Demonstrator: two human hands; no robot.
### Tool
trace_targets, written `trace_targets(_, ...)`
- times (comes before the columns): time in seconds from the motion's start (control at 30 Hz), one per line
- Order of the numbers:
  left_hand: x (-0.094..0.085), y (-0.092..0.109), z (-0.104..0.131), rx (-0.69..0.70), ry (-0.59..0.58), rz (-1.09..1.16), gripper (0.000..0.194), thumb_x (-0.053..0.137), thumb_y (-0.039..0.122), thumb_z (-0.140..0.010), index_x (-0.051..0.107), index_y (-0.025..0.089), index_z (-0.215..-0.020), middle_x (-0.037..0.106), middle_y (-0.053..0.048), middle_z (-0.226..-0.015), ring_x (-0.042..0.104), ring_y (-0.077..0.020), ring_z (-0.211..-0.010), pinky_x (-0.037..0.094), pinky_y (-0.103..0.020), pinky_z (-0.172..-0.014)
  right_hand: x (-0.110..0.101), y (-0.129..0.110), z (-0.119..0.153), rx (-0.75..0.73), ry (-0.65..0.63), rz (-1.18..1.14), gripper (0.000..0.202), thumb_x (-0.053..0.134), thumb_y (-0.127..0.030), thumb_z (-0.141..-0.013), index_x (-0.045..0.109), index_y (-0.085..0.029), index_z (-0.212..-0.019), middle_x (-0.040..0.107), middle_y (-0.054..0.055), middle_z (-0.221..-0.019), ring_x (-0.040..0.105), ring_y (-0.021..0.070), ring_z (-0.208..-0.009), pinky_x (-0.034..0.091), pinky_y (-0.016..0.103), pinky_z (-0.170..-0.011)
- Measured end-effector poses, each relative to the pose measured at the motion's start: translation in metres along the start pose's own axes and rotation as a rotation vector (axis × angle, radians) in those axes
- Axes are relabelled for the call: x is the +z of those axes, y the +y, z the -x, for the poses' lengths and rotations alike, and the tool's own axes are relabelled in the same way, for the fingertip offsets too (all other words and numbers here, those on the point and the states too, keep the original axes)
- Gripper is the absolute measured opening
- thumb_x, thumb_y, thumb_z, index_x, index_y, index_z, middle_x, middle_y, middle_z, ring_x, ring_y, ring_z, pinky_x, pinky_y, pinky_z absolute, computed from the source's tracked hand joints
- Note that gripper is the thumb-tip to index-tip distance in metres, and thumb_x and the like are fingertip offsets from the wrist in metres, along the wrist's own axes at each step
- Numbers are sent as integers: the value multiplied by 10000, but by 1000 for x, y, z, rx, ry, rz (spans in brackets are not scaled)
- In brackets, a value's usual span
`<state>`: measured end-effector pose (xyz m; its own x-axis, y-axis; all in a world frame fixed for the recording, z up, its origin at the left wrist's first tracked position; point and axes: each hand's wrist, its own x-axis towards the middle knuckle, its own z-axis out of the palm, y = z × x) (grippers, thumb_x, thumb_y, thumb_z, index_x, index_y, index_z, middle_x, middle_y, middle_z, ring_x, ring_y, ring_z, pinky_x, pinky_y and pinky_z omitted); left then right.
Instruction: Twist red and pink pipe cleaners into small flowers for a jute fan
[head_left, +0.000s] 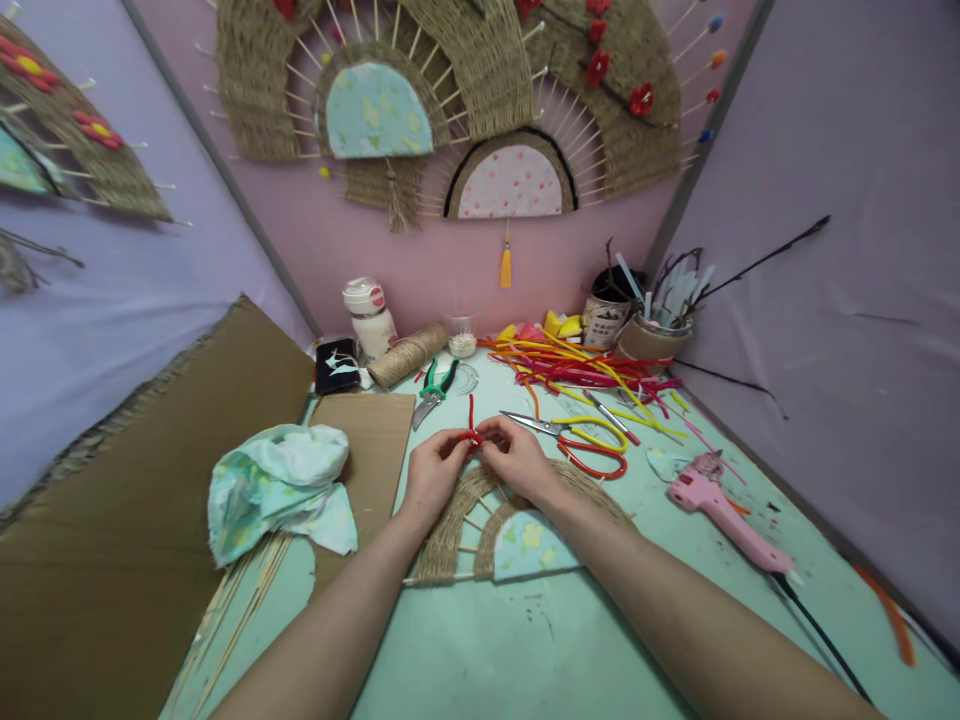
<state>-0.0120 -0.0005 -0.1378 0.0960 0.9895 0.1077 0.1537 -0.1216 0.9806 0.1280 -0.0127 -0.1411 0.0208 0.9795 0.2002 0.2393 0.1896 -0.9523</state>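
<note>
Both hands pinch red pipe cleaner [472, 425]: left hand [433, 472], right hand [517, 460] fingers clamped on it, above woven fan [450, 530].

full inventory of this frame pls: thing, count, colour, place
pipe cleaner: 1, red, pinched by both hands
woven fan: 1, tan with floral centre, under the hands
scissors: 1, red and yellow handles, right of the hands
pliers: 1, green grips, behind the hands
pipe cleaner pile: many, mixed colours, back right
glue gun: 1, pink, right
twine spool: 1, tan, back
floral cloth: 1, mint, left
cardboard: brown, left
left hand: 1, on the pipe cleaner
right hand: 1, on the pipe cleaner
</note>
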Motion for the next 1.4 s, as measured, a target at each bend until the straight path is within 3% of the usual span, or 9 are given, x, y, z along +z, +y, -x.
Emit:
trace_targets(0.43, -1, 2, 1, -30, -13, 10, 283, 606, 362, -742, 704, 144, -893, 720, -66, -815, 659, -181, -727, 520, -298, -723, -2, -2, 1, -23, -14, 13, 169, 516, -241, -779, 650, -169, -850, 671, 19, -771, 590, 139, -695, 455, 258, -663)
trace_targets(0.7, -1, 3, 1, -36, -13, -1, 246, 639, 320, -714, 700, 152, -883, 720, -77, -883, 659, -192, -801, 512, -319, -775, -3, -2, 1, -11, -5, 3, 187, 521, -282, -809, 670, -177, -847, 683, 18, -791, 596, 144, -719, 456, 258, -685)
trace_targets(0.93, -1, 5, 1, -46, -18, 17, 201, 649, 270, -689, 700, 150, -841, 720, -54, -793, 655, -168, -713, 516, -288, -711, -3, -1, -1, -28, -4, 27, 169, 525, -264, -809, 667, -174, -823, 678, 30, -800, 599, 153, -741, 455, 265, -698)
trace_targets(1.27, -1, 1, -1, -65, -47, -27, 149, 658, 247, -646, 706, 156, -754, 710, -39, -717, 638, -159, -658, 508, -269, -664, -5, -4, 3, -242, -8, 243, 142, 524, -208, -827, 665, -212, -805, 640, 40, -801, 571, 176, -806, 428, 297, -755)
trace_targets(1.4, -1, 2, -3, -150, -24, 103, 195, 693, 279, -620, 689, 143, -760, 701, -34, -680, 638, -149, -624, 517, -276, -663, -4, -3, 2, -193, 9, 163, 169, 505, -256, -849, 663, -200, -830, 656, 45, -832, 577, 173, -805, 432, 292, -751)
